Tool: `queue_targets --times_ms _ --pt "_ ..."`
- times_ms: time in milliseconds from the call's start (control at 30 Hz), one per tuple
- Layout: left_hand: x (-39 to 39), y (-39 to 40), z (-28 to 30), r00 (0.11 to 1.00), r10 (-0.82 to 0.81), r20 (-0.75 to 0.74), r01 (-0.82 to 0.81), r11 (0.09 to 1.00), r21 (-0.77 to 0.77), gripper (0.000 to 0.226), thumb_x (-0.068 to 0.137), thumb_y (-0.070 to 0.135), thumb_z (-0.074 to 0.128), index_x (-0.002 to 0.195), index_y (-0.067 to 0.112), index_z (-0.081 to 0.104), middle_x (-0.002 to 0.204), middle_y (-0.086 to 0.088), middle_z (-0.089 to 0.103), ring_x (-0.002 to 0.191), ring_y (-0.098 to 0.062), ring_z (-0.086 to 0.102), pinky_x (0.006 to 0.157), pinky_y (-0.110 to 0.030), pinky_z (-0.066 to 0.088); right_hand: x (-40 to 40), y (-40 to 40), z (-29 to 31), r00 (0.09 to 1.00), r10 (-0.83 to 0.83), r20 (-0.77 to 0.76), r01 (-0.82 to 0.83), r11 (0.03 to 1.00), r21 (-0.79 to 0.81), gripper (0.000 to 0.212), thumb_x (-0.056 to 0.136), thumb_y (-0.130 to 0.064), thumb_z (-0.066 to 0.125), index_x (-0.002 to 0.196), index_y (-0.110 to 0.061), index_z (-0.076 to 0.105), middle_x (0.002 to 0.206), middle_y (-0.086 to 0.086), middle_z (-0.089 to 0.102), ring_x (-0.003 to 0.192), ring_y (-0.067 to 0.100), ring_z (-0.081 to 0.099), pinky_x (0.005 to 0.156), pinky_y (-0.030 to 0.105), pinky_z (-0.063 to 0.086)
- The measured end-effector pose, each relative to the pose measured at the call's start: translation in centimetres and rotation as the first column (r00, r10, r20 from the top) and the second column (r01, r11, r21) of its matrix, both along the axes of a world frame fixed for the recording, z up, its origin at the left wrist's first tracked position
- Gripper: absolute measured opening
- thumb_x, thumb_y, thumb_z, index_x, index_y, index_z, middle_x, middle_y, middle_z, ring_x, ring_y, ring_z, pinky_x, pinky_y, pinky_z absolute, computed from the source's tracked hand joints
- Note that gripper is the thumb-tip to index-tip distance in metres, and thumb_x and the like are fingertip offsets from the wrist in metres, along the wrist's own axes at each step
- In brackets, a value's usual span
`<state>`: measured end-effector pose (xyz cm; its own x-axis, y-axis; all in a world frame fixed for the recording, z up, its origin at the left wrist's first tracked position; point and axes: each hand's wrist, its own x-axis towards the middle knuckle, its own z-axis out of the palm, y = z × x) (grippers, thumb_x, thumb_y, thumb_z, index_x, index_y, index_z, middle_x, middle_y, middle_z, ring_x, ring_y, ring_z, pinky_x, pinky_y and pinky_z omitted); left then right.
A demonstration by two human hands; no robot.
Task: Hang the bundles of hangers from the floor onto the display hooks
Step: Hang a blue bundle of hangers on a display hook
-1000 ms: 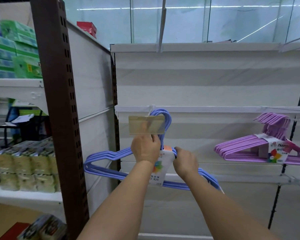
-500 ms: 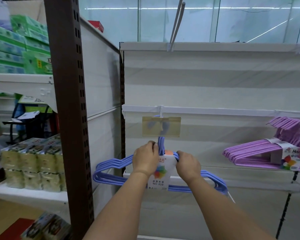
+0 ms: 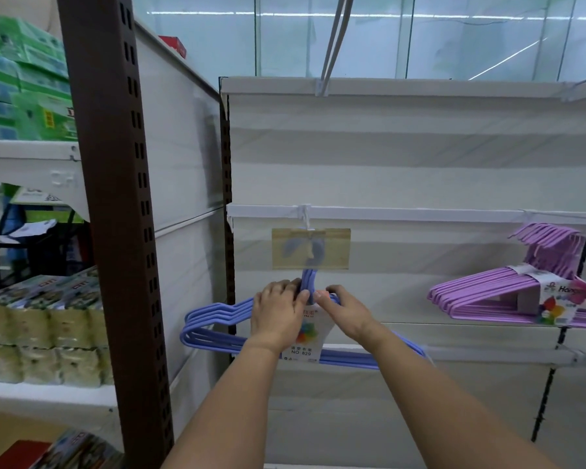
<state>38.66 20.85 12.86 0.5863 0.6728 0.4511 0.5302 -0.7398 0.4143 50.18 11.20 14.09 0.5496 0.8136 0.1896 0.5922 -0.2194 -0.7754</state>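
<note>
— What have the hands got?

— My left hand (image 3: 278, 314) is curled round the neck of the bundle of blue plastic-coated wire hangers (image 3: 217, 328), fingers wrapped just below the stems. My right hand (image 3: 344, 313) pinches the same neck from the other side, thumb and fingertips close together on it. Neither hand is spread wide; both are narrow and holding.

— Where does the bundle sit?

— Between the two hands and hanging below them. Its white paper label with a coloured pinwheel (image 3: 306, 336) drops under my left palm, and the blue arms spread out past both wrists. The stems rise straight above my fingers and go behind the yellowish translucent price-tag holder (image 3: 311, 248), where the curved tops show through it as blurred blue shapes. Whether they rest on the white wire display hook (image 3: 306, 216) above the tag I cannot tell.

— Edges near the hands?

— The brown perforated metal upright (image 3: 122, 198) stands to the left of my left hand, and the left tip of the bundle reaches close to a second dark upright at the panel's edge. To the right of my right hand there is bare white back panel (image 3: 403, 164), then the bundle of purple hangers (image 3: 487, 292), well apart, hanging from the same white rail (image 3: 420, 213).
</note>
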Motion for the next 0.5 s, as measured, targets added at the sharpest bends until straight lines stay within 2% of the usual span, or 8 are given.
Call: queue_targets --times_ms 67,133,200,333,500 --pt "0.3 0.0 -0.1 0.999 0.032 -0.017 -0.033 0.999 -0.029 0.049 0.1 0.049 0.023 0.145 0.031 0.035 0.15 0.001 0.035 0.141 -0.018 0.023 0.117 -0.045 0.017 0.2 0.8 -0.4 0.988 -0.08 0.133 0.084 0.996 -0.021 0.054 0.096 -0.054 0.039 0.135 -0.017 0.045 0.129 0.006 0.058 0.115 0.024 0.054 0.093 0.037 0.043" --pt "0.6 0.0 0.0 0.999 0.041 -0.029 -0.042 0.998 -0.051 0.049 0.1 0.05 0.023 0.144 0.032 0.035 0.15 0.001 0.034 0.142 -0.018 0.022 0.117 -0.048 0.016 0.8 1.5 -0.5 0.961 -0.146 0.234 0.157 0.987 -0.029 0.045 0.099 -0.051 0.034 0.123 -0.018 0.053 0.119 0.007 0.063 0.106 0.025 0.058 0.086 0.036 0.045" --pt "0.9 0.0 0.0 0.999 0.036 -0.023 -0.037 0.997 -0.066 0.049 0.1 0.05 0.023 0.143 0.032 0.037 0.147 0.002 0.037 0.14 -0.018 0.025 0.116 -0.049 0.017 1.4 1.7 -0.4 0.941 -0.145 0.306 0.168 0.985 -0.051 0.044 0.098 -0.053 0.032 0.114 -0.019 0.054 0.113 0.007 0.065 0.1 0.026 0.059 0.082 0.037 0.047" --pt "1.7 0.4 0.3 0.999 0.045 -0.016 -0.046 0.996 -0.079 0.048 0.1 0.049 0.023 0.14 0.031 0.041 0.144 0.002 0.041 0.137 -0.019 0.029 0.113 -0.05 0.022 2.7 2.0 -0.7 0.916 -0.077 0.394 0.136 0.983 -0.124 0.058 0.094 -0.062 0.031 0.136 -0.024 0.041 0.129 0.004 0.054 0.114 0.025 0.054 0.083 0.037 0.044" --pt "3.2 1.0 0.9 0.996 0.09 -0.028 -0.093 0.985 -0.143 0.042 0.101 0.045 0.023 0.129 0.029 0.05 0.14 -0.001 0.045 0.136 -0.022 0.032 0.112 -0.053 0.021 3.0 3.4 -0.8 0.877 -0.134 0.461 0.207 0.972 -0.112 0.051 0.097 -0.059 0.027 0.12 -0.019 0.048 0.117 0.009 0.058 0.105 0.028 0.056 0.082 0.04 0.047"
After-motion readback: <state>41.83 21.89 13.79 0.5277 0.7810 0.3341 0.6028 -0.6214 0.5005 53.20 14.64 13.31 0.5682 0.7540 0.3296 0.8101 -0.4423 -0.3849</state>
